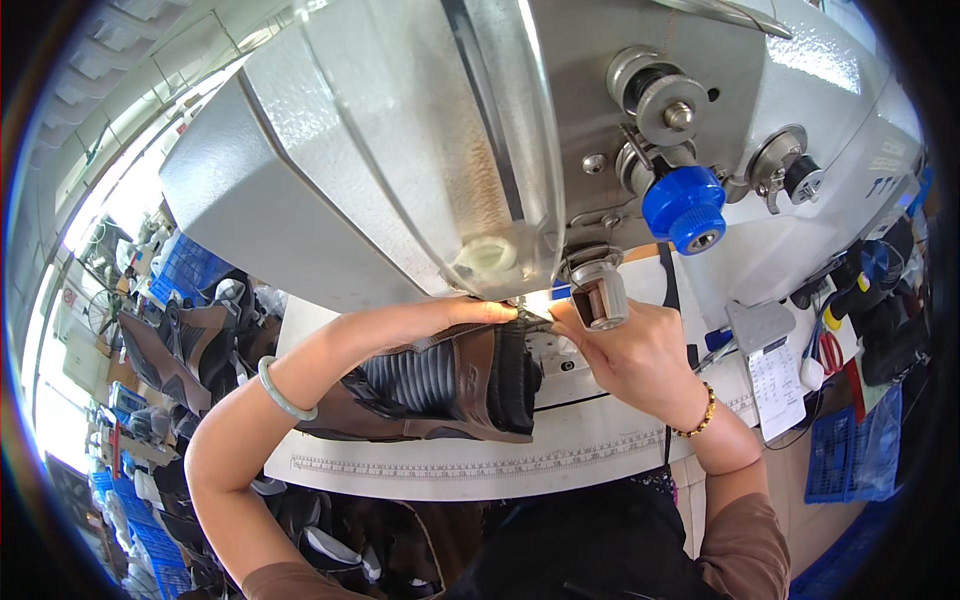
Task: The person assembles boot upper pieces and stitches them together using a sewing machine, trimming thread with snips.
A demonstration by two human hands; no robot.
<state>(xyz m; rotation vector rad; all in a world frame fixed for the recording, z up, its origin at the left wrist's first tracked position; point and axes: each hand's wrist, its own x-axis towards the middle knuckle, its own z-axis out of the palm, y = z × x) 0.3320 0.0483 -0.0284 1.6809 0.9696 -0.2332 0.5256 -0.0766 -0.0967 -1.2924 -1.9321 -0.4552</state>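
A brown and black boot upper [440, 385] lies on its side on the white sewing machine table [400, 470], its dark padded collar toward the right. My left hand [470, 312] grips the far edge of the upper, with its fingertips by the lit sewing spot. Just right of that spot, my right hand [635, 350] is closed with fingertips pinched together. What they pinch is hidden behind the machine parts. Over both hands looms the grey sewing machine head [350, 170], which hides the needle. A clear plastic guard [500, 130] covers its front.
A blue tension knob [684, 208] juts from the machine above my right hand. Red-handled scissors [830, 352] and a paper slip [776, 390] are at the right. Blue crates [845, 450] stand lower right. More boot uppers [155, 360] are piled at the left.
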